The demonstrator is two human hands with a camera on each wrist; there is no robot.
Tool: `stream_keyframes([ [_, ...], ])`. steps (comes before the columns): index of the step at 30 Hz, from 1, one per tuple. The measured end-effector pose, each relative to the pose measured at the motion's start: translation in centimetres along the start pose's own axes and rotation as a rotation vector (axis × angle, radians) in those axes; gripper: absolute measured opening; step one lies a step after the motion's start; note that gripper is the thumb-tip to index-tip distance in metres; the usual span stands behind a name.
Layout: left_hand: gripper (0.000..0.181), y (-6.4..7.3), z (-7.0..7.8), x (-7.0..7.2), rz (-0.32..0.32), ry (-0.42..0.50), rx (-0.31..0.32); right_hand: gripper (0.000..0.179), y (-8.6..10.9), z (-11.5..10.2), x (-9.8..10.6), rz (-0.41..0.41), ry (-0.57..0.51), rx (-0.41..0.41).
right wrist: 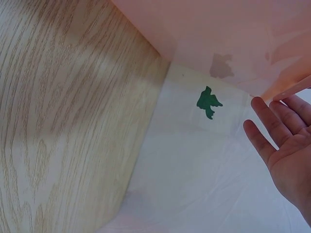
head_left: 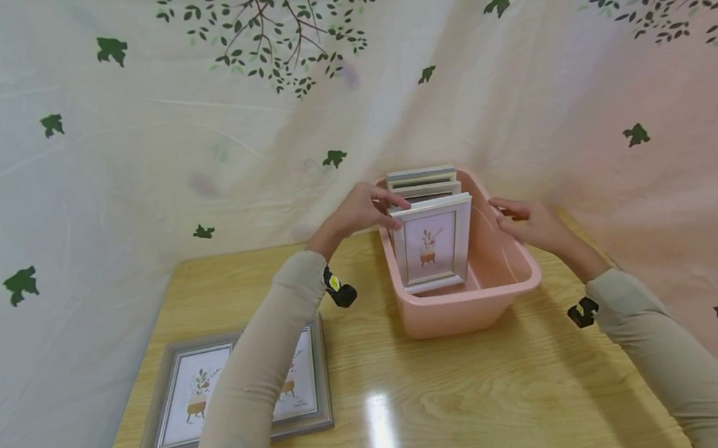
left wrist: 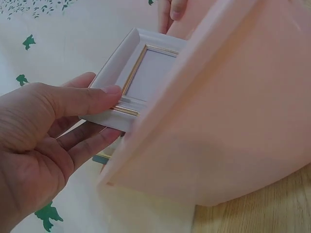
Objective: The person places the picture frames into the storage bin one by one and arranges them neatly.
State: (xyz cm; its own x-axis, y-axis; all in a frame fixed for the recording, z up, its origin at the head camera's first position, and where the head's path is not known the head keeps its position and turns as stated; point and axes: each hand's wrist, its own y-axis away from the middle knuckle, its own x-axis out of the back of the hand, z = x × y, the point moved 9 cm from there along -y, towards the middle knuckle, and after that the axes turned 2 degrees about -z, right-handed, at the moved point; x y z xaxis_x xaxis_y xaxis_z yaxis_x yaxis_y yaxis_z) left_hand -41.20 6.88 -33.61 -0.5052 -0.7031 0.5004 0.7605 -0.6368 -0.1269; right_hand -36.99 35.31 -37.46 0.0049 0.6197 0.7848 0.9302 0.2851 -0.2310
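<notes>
A white picture frame (head_left: 433,245) with a gold inner line and a potted-plant print stands tilted in the pink plastic bin (head_left: 467,315). My left hand (head_left: 360,211) pinches its upper left corner; in the left wrist view the thumb (left wrist: 104,97) lies on the front, with fingers behind. Behind it in the bin stand several more frames (head_left: 421,175), mostly hidden. At the bin's right rim is my right hand (head_left: 533,226), thumb and index finger on the edge. The right wrist view shows its other fingers (right wrist: 272,121) loosely extended outside the wall.
Two grey picture frames (head_left: 171,404) with plant prints lie at the left of the wooden table (head_left: 457,403), partly covered by my left sleeve. A pale curtain (head_left: 248,170) with printed leaves and green bird shapes hangs directly behind the table and bin.
</notes>
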Motion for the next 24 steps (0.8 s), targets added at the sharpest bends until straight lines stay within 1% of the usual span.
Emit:
stream_keyframes([
  [4,0.032,-0.2,-0.2,-0.6,-0.018,-0.08,0.002,0.049,0.0,0.1,-0.1,-0.001,0.002,0.005],
  [7,0.031,-0.4,-0.3,-1.0,-0.027,-0.113,0.012,0.049,0.1,0.0,0.0,0.002,-0.013,0.021],
  [10,0.031,-0.6,-0.3,-1.2,-0.025,-0.13,0.012,0.048,0.1,-0.1,0.1,0.01,-0.02,0.03],
  [13,0.031,-0.7,-0.3,-1.2,-0.019,-0.143,0.005,0.048,0.1,0.0,0.1,0.014,-0.008,0.02],
  [18,0.032,-0.7,-0.1,-1.3,-0.016,-0.162,0.003,0.05,0.1,0.2,0.0,-0.005,-0.008,0.002],
  [24,0.031,-0.6,0.0,-1.3,0.014,-0.185,0.031,0.052,0.1,0.4,-0.2,-0.014,-0.021,-0.011],
])
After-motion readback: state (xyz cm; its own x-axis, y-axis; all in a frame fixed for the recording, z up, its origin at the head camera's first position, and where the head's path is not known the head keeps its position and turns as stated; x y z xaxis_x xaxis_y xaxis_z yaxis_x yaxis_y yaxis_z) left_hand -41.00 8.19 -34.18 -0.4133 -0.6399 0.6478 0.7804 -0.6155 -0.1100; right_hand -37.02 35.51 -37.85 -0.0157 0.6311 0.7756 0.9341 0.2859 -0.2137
